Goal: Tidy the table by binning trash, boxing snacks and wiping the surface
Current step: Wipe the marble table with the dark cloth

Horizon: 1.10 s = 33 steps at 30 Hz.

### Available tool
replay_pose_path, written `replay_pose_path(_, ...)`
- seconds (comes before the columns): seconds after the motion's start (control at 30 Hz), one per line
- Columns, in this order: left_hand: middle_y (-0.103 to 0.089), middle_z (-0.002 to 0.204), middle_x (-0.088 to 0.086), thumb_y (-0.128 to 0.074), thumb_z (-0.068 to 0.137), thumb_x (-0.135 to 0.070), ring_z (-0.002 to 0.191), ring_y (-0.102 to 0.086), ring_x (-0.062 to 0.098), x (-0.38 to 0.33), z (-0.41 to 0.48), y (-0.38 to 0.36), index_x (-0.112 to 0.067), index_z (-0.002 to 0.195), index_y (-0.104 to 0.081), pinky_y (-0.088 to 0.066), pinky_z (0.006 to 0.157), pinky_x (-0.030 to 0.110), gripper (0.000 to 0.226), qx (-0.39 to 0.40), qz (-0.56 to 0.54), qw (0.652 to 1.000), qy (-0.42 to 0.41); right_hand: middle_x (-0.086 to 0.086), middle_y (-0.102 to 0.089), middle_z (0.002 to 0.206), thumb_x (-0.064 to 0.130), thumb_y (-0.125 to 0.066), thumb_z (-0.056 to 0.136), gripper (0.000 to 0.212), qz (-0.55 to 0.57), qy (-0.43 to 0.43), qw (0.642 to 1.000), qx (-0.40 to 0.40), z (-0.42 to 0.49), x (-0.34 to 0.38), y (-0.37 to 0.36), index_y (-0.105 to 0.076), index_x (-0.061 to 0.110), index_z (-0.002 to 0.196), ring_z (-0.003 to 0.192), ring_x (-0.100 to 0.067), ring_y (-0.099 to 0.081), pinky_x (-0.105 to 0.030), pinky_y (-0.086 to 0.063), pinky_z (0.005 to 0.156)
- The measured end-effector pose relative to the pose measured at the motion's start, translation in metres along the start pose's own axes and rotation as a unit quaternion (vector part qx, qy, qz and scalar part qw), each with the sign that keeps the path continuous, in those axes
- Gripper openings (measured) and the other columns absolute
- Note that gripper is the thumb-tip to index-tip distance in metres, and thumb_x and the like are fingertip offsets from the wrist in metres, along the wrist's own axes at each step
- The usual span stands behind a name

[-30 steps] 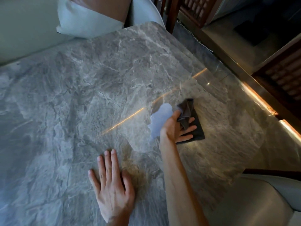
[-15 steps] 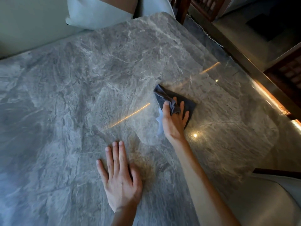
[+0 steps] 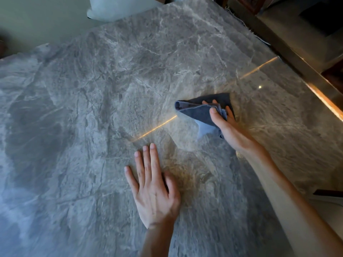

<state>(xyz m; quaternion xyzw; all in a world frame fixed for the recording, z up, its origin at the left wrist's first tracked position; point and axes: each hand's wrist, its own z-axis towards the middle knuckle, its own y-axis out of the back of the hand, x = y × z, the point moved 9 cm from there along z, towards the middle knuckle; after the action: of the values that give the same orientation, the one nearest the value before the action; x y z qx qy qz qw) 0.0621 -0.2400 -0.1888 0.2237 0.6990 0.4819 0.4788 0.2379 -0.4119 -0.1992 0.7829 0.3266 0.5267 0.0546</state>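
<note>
A dark grey-blue cloth (image 3: 196, 110) lies crumpled on the grey marble table (image 3: 92, 108), right of centre. My right hand (image 3: 225, 125) grips the cloth, thumb on top and fingers tucked under its folds, pressing it to the surface. My left hand (image 3: 153, 190) rests flat on the table nearer to me, palm down with fingers spread, holding nothing. No trash or snacks are in view.
A pale cushion (image 3: 118, 6) sits on a chair past the table's far edge. The table's right edge (image 3: 315, 89) glows with an orange light strip, and dark wooden furniture (image 3: 250, 4) stands beyond it. A pale chair seat (image 3: 330, 206) shows at the lower right.
My right hand has slid the cloth away from me and to the left across the marble, its folds shifting. My left hand has stayed flat in place.
</note>
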Motion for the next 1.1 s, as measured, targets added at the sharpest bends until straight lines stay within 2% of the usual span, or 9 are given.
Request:
replay_pose_path(0.17, -0.012, 0.161, -0.007, -0.025, 0.086, -0.028, 0.15, 0.0, 0.012, -0.002, -0.002, 0.002, -0.025, 0.154, -0.004, -0.004, 0.122, 0.05, 0.07, -0.012, -0.014, 1.0, -0.005, 0.032, -0.013, 0.155, 0.079, -0.03, 0.083, 0.062, 0.004, 0.025, 0.999, 0.036, -0.003, -0.008, 0.003, -0.03, 0.056, 0.14, 0.145, 0.004, 0.001, -0.041, -0.004, 0.121)
replay_pose_path(0.3, -0.011, 0.161, -0.009, -0.023, 0.087, -0.03, 0.15, 0.002, 0.011, -0.001, -0.003, 0.004, -0.029, 0.153, -0.001, 0.0, 0.122, 0.047, 0.069, -0.026, -0.032, 0.999, -0.007, 0.023, -0.015, 0.158, 0.088, -0.036, 0.073, 0.067, 0.009, 0.022, 0.999, 0.04, -0.002, -0.022, 0.004, -0.033, 0.061, 0.135, 0.146, 0.003, -0.007, -0.046, -0.013, 0.12)
replay_pose_path(0.43, -0.01, 0.161, -0.01, -0.019, 0.089, -0.034, 0.15, 0.004, 0.01, -0.002, -0.005, 0.007, -0.033, 0.152, 0.002, 0.002, 0.122, 0.047, 0.067, -0.031, -0.058, 0.998, -0.008, 0.027, -0.018, 0.156, 0.086, -0.035, 0.076, 0.065, 0.003, 0.043, 0.998, 0.042, -0.015, -0.023, -0.002, -0.034, 0.059, 0.136, 0.145, 0.005, -0.006, -0.047, -0.012, 0.12)
replay_pose_path(0.6, -0.007, 0.162, -0.01, -0.018, 0.092, -0.038, 0.149, 0.007, 0.008, -0.001, -0.005, 0.01, -0.035, 0.152, 0.004, 0.005, 0.122, 0.046, 0.063, -0.037, -0.103, 0.994, -0.017, 0.026, -0.026, 0.154, 0.067, -0.03, 0.09, 0.038, -0.011, 0.089, 0.996, 0.023, -0.041, -0.012, -0.014, -0.04, 0.065, 0.127, 0.147, -0.003, -0.009, -0.046, -0.007, 0.122)
replay_pose_path(0.67, -0.009, 0.161, -0.012, -0.019, 0.093, -0.04, 0.149, 0.006, 0.005, 0.0, -0.007, 0.015, -0.034, 0.152, 0.0, 0.006, 0.122, 0.045, 0.062, -0.041, -0.155, 0.987, -0.029, 0.024, -0.023, 0.155, 0.064, -0.029, 0.092, 0.039, -0.024, 0.086, 0.996, 0.013, -0.049, -0.012, -0.019, -0.04, 0.062, 0.13, 0.148, -0.003, -0.004, -0.044, -0.004, 0.122)
replay_pose_path(0.8, -0.016, 0.159, -0.017, -0.026, 0.094, -0.038, 0.148, -0.001, 0.0, 0.009, -0.008, 0.019, -0.031, 0.152, -0.012, 0.01, 0.122, 0.042, 0.06, -0.015, -0.347, 0.937, -0.044, 0.028, -0.021, 0.153, 0.05, -0.024, 0.1, 0.044, -0.074, 0.093, 0.993, 0.0, -0.068, -0.008, -0.035, -0.038, 0.045, 0.141, 0.135, 0.023, -0.001, -0.027, 0.005, 0.121)
replay_pose_path(0.93, -0.036, 0.154, -0.001, -0.036, 0.094, -0.02, 0.143, -0.029, 0.004, 0.026, -0.008, 0.032, -0.019, 0.15, -0.027, -0.01, 0.124, 0.04, 0.057, 0.011, -0.586, 0.81, 0.009, 0.037, -0.025, 0.147, 0.055, -0.019, 0.095, 0.057, -0.13, 0.125, 0.983, -0.034, -0.087, -0.001, -0.061, -0.032, 0.034, 0.146, 0.141, 0.015, -0.002, -0.034, 0.002, 0.122)
replay_pose_path(1.03, -0.045, 0.147, 0.008, -0.034, 0.093, -0.011, 0.137, -0.042, 0.005, 0.046, -0.013, 0.056, -0.008, 0.144, -0.035, -0.031, 0.113, 0.017, 0.052, -0.023, -0.6, 0.799, 0.009, 0.025, -0.028, 0.153, 0.058, -0.014, 0.091, 0.063, -0.174, 0.141, 0.971, -0.089, -0.102, 0.005, -0.083, -0.033, 0.034, 0.145, 0.144, 0.009, -0.005, -0.035, 0.002, 0.122)
replay_pose_path(1.1, -0.048, 0.145, 0.009, -0.036, 0.092, -0.01, 0.135, -0.044, 0.006, 0.066, -0.02, 0.07, -0.006, 0.142, -0.038, -0.033, 0.109, 0.014, 0.05, -0.043, -0.586, 0.809, 0.007, 0.023, -0.027, 0.154, 0.056, -0.012, 0.092, 0.06, -0.194, 0.151, 0.963, -0.109, -0.112, 0.01, -0.101, -0.032, 0.036, 0.145, 0.145, 0.006, -0.005, -0.037, 0.002, 0.122)
